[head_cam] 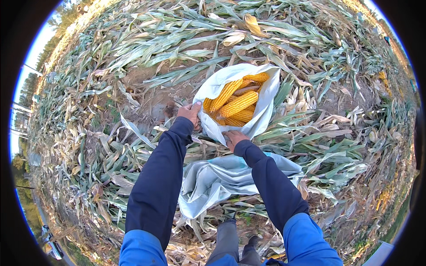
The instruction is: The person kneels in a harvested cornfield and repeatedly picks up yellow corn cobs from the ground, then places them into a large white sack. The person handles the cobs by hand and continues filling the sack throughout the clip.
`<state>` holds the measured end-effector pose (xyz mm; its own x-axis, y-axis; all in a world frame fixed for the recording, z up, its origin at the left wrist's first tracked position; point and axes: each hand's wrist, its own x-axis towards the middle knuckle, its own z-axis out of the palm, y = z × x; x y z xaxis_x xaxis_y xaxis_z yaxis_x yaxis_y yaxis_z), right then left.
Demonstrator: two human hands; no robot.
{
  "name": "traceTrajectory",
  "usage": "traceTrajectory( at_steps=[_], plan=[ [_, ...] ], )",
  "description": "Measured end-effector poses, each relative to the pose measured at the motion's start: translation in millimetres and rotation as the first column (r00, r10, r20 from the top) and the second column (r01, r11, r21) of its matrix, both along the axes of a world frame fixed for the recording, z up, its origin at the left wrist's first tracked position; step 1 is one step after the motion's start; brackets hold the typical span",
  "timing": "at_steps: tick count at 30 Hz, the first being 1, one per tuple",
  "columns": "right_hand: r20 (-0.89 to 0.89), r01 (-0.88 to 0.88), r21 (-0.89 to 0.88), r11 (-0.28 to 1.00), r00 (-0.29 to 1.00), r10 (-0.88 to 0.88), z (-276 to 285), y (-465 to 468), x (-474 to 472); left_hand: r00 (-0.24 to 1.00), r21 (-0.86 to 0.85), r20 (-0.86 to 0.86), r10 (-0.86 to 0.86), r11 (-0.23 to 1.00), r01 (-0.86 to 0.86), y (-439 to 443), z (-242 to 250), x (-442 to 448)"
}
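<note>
A white woven sack (271, 99) stands before me with its mouth spread wide. Several husked ears of yellow corn (238, 103) fill it close to the rim. My left hand (190, 113) grips the sack's edge on the left side, thumb on the rim. Lower down, my right hand (235, 138) holds the near edge, its fingers partly hidden by the fabric. Between the filled sack and my feet lies a flattened, crumpled pile of white woven sacking (219, 179), partly under my right forearm.
Cut corn stalks and dry leaves (159, 40) cover the ground all around. Pale husks (254, 25) lie beyond the sack. Heaps of yellow ears (382, 199) show at the far right. A vehicle (51, 242) stands on a road at the lower left.
</note>
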<state>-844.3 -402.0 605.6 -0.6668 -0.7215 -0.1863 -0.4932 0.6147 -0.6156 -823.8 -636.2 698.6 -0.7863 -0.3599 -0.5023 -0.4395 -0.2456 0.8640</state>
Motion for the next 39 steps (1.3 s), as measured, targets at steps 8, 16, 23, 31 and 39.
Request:
traceTrajectory(
  at_steps=[8,16,23,31,39],
  plan=[
    [-0.261,0.038,0.178,0.983,0.965,0.01,58,54,40,0.997,-0.135,0.019,0.077,0.988,-0.074,21,-12,2],
    [-0.058,0.297,-0.142,0.944,0.95,-0.307,50,143,133,0.971,-0.828,-0.217,0.098,0.509,-0.237,23,-39,21],
    [0.334,0.294,0.365,0.883,0.844,-0.419,-8,315,366,0.869,-0.879,-0.212,-0.446,0.476,0.03,145,12,117],
    [0.318,0.892,0.422,0.159,0.018,-0.948,-4,460,667,-0.026,-0.405,0.63,-0.776,-0.357,0.842,202,-177,440],
    [0.372,0.598,0.557,-0.576,-0.8,-0.471,-23,408,1071,-0.093,-0.103,0.706,-0.702,-0.232,0.967,308,-111,576]
  ],
)
